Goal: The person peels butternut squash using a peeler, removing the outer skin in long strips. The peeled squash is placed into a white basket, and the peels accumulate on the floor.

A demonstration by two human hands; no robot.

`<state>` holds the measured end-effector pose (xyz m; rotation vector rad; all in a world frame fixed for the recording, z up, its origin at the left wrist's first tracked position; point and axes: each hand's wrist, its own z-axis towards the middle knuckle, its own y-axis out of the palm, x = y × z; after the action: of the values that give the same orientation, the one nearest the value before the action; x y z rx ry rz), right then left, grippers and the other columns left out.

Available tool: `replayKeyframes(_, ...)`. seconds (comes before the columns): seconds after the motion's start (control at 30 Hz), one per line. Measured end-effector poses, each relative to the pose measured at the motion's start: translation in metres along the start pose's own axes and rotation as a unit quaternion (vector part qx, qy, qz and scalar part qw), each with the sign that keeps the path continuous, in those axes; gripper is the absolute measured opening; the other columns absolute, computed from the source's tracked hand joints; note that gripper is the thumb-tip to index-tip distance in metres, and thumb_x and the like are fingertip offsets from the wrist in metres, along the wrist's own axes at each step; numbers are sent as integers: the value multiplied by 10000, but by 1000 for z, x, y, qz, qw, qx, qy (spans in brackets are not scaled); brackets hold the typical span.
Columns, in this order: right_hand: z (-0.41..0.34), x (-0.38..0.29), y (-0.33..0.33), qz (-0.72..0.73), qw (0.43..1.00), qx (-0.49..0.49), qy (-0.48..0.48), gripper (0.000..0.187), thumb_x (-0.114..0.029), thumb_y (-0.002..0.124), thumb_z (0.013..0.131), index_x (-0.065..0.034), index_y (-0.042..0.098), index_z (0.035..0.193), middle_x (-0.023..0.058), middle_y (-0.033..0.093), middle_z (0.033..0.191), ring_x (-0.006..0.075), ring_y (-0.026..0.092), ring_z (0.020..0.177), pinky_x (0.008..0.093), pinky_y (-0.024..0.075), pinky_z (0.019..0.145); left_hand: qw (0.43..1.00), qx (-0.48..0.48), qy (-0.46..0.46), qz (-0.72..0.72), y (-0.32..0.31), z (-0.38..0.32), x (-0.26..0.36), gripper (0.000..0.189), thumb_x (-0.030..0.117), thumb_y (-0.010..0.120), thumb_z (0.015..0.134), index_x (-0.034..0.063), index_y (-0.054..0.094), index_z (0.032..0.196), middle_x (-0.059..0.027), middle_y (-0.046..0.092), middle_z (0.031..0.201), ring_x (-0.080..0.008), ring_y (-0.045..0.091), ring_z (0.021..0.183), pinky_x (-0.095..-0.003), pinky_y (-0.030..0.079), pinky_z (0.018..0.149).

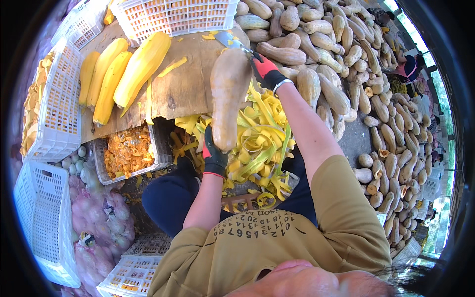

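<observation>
An unpeeled tan squash (231,89) with a long neck spans from the edge of the wooden board (185,87) towards my body. My left hand (214,157), in a black and red glove, grips its near end from the left. Gloved the same way, my right hand (264,70) is closed around the handle of a knife with a broad metal blade (227,39). That blade points away to the left, just beyond the squash's far end. Four-sided peeled yellow squash (143,68) lie grouped on the board's left. Below the squash, a heap of yellow-green peel ribbons (259,139) lies between my legs.
A white plastic crate (178,18) stands on the board's far side. Left are a filled crate (59,104), another crate (42,208) and mesh bags of onions (102,215). A tub of orange scraps (128,152) sits under the board. Unpeeled squash (323,41) pile up right; a person (410,68) is beyond.
</observation>
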<state>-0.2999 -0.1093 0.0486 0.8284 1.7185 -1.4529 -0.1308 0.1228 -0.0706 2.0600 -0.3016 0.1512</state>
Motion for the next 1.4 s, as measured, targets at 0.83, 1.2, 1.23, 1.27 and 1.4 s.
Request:
replayKeyframes(0.83,-42,-4,-9,-6,1000,29,-8,529,-366,491,962,-84,428,1405,204,605,1199,344,569,1090,389,444,929,999,-13,-30,-9,3,7,-10,455,475,485,937,176,550,1273,-57,617,1204,-271,606,1052,-436,529,841)
replayKeyframes(1.2,-301,49,56,-61,964,-236,107,585,-292,473,960,-48,307,1465,317,560,1232,435,534,1172,436,417,1007,1000,-9,4,16,5,25,-10,430,452,462,947,151,565,1236,-66,624,1172,-270,609,1016,-502,539,799)
replayKeyframes(1.23,-322,54,55,-80,956,-267,86,582,-276,472,961,-56,305,1472,308,549,1263,422,521,1203,423,409,1023,1000,-20,-5,1,3,25,-10,432,455,465,945,156,563,1241,-64,623,1174,-273,608,1020,-506,538,798)
replayKeyframes(1.27,-326,56,49,-55,964,-250,75,578,-266,471,962,-60,307,1476,297,537,1289,411,514,1221,411,401,1033,1000,-16,-9,-4,2,26,-10,434,458,468,943,161,560,1245,-63,623,1176,-276,607,1024,-510,537,797)
replayKeyframes(1.4,-221,29,18,11,997,-35,-68,570,-297,490,969,-54,339,1462,264,530,1325,388,527,1219,402,407,1019,1000,-15,-17,-11,0,23,-13,449,492,485,924,198,539,1259,-41,596,1217,-279,585,1054,-504,529,806)
